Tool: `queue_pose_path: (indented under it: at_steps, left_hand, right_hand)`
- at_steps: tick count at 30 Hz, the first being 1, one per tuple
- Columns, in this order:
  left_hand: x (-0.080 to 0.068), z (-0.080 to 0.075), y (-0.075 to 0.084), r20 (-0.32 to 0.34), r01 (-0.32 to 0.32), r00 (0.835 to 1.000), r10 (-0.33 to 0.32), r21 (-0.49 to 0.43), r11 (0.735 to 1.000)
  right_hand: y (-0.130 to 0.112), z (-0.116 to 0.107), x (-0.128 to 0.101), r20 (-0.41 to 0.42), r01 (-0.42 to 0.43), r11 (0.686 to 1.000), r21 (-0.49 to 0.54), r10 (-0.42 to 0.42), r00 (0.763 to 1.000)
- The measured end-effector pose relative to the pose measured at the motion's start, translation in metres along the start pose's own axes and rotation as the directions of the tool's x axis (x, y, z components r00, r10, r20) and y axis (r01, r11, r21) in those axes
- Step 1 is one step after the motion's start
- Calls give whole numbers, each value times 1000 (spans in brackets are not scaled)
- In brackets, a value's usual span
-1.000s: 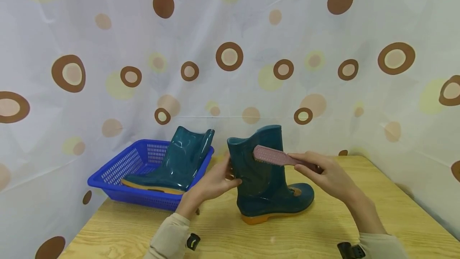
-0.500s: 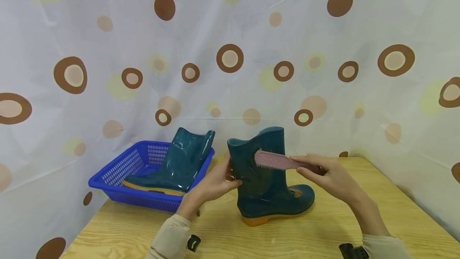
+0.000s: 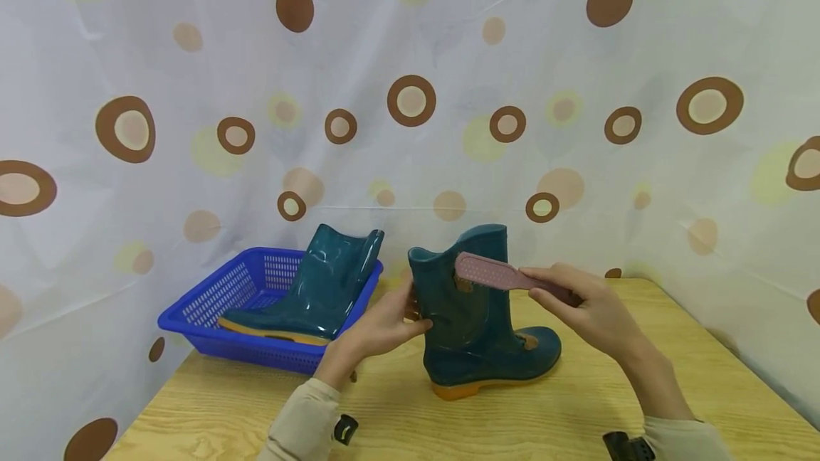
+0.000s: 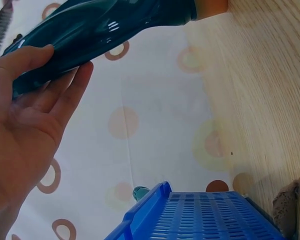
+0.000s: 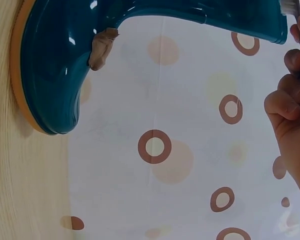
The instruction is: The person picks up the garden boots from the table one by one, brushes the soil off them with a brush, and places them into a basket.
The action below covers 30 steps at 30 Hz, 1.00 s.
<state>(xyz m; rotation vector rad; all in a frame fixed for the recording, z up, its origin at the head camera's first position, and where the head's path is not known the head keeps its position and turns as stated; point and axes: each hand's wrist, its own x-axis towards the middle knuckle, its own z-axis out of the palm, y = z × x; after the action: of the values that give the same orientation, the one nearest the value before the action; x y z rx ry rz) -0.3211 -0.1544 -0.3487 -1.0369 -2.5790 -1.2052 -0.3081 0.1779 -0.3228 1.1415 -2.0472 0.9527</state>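
A dark teal rubber boot (image 3: pixel 461 326) with an orange sole stands upright on the wooden table, toe to the right. My left hand (image 3: pixel 387 319) grips its shaft from behind, thumb on the near side; the left wrist view shows the fingers (image 4: pixel 72 92) curled around it. In my right hand (image 3: pixel 592 308) is the handle of a pink brush (image 3: pixel 490 272), its head against the upper shaft, bristles towards the boot. A brown smear shows beneath the brush head. Another brown lump (image 5: pixel 102 49) clings to the boot's instep.
To the left, a blue plastic basket (image 3: pixel 240 347) holds a second teal boot (image 3: pixel 323 290) lying tilted over its rim. A small brown lump (image 4: pixel 287 207) lies on the table near the basket. A dotted curtain (image 3: pixel 410 34) hangs behind and at both sides.
The brush head dips slightly on the boot shaft, then rises again, and a brown smear now shows below it. My left hand keeps its hold on the boot.
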Motion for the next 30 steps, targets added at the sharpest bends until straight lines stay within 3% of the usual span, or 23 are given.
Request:
queue_pose_path:
  at_steps: [4,13,21,27,30]
  left_hand:
    - [0,0,0,2,-2,1000,2,-1,1000]
    - [-1,0,1,-2,-3,1000,3,5,1000]
    - [-2,1,-1,-8,4,1000,-5,-3,1000]
    - [-1,0,-1,-5,21,1000,-21,-15,1000]
    - [0,0,0,-1,23,1000,-23,-22,1000]
  right_hand:
    - [3,0,-1,36,-9,999,-46,11,999]
    - [4,-2,-4,81,-77,997,-27,79,994]
    - [5,-3,-6,110,-85,996,-29,87,990]
    - [0,-7,-6,46,-121,991,64,118,992]
    - [-3,-7,-5,-3,-126,990,57,126,992]
